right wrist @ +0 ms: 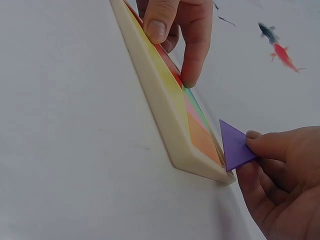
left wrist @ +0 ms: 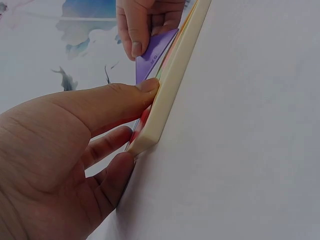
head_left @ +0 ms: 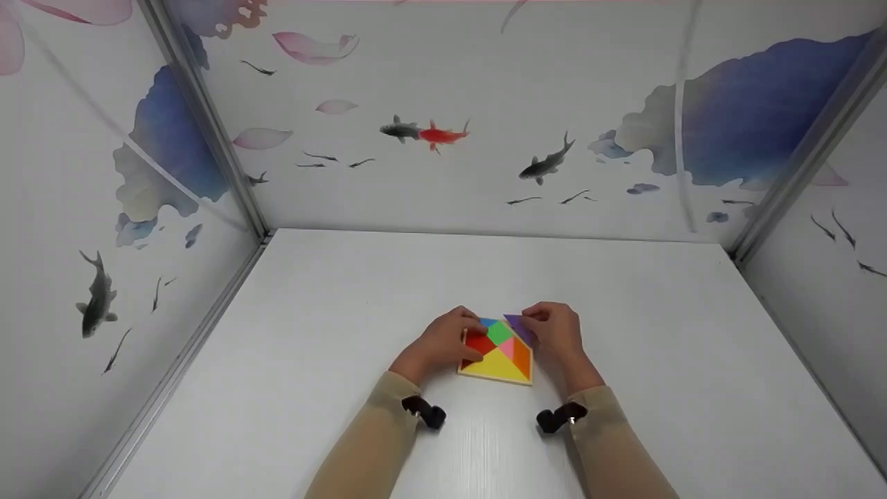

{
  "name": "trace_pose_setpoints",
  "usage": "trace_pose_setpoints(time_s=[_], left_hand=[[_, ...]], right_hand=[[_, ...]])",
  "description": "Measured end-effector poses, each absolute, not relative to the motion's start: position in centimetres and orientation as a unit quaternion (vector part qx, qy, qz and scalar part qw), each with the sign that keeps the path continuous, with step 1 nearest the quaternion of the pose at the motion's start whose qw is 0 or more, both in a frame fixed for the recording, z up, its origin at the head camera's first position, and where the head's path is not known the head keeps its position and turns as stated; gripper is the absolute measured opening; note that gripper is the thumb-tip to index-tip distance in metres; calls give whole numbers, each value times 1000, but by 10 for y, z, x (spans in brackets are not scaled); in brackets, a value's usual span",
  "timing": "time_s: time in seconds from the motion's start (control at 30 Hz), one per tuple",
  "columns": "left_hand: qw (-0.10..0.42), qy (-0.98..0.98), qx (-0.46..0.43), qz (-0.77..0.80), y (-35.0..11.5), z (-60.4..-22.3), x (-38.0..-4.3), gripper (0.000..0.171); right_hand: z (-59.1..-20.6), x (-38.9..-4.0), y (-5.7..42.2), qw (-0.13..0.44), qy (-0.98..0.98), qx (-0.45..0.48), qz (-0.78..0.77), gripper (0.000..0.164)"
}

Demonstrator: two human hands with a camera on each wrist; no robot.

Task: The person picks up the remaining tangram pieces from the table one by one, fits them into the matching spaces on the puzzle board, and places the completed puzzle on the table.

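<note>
A square tangram tray (head_left: 495,382) with a pale rim lies on the table, holding red, yellow, green, pink, orange and blue pieces. My left hand (head_left: 445,341) grips its left side, the thumb on the near rim and the fingers spread over the red piece (right wrist: 170,65). Between thumb and fingers, my right hand (head_left: 560,334) pinches a purple triangle (right wrist: 234,146). This triangle is tilted at the tray's far right corner, beside the green piece (head_left: 499,333) and the orange piece (head_left: 521,359). In the left wrist view, the purple triangle (left wrist: 152,54) stands above the tray's surface.
The white table (head_left: 346,291) spreads around the tray. White panels (head_left: 443,187) painted with fish and petals stand at the back and both sides, joined by metal corner posts (head_left: 208,118). Each wrist wears a black device (head_left: 424,413).
</note>
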State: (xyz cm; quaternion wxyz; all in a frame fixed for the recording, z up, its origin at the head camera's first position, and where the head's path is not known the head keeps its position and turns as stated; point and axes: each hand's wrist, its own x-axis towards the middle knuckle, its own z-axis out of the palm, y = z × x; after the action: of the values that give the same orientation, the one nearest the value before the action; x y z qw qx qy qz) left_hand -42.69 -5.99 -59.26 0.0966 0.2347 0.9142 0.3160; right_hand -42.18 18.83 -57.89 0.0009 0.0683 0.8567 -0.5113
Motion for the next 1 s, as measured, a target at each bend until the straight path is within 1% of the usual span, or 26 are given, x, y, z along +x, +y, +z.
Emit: trace_pose_setpoints(time_s=[0.23, 0.57, 0.83, 1.0], left_hand=[[98, 913, 234, 320, -59, -592, -427, 44], [98, 912, 234, 322, -60, -592, -426, 44], [97, 910, 231, 330, -62, -593, -426, 43], [97, 911, 235, 324, -61, -592, -426, 45]], right_hand=[[-579, -421, 187, -5, 854, 65, -516, 12], [-581, -421, 184, -25, 881, 37, -471, 11], [-579, -420, 179, -26, 885, 25, -465, 10], [-580, -419, 179, -47, 892, 3, -449, 9]])
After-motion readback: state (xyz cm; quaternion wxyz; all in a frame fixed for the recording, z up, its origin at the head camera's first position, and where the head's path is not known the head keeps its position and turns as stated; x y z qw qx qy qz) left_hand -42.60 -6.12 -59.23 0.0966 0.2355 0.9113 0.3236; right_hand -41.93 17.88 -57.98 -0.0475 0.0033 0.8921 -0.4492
